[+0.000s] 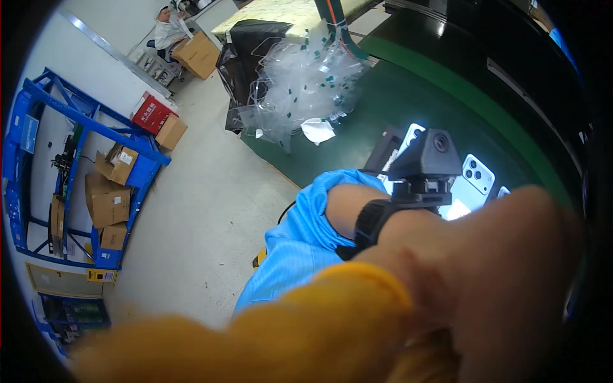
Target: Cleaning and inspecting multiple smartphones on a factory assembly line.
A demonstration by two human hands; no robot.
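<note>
My left arm wears a rolled-up blue sleeve (294, 236) and a black wrist strap (372, 223) that bears a small dark camera (424, 156). Past the strap, part of my left hand (415, 226) shows, its fingers hidden. A yellow-sleeved arm (306, 319) crosses in front, close up; whose it is I cannot tell. Large blurred skin (517, 255) at the right continues from that arm and covers what lies behind. White smartphones (479, 173) lie on the dark green table (408, 96) beyond the wrist, beside a dark flat box (383, 150). My right hand cannot be made out.
Clear plastic pieces with green tabs (306, 83) are heaped at the table's far left, near a white scrap (317, 131). A blue rack (96, 127) with cardboard boxes (110, 203) stands leftward. Far back, a seated person (167, 32) is beside a large carton (196, 54).
</note>
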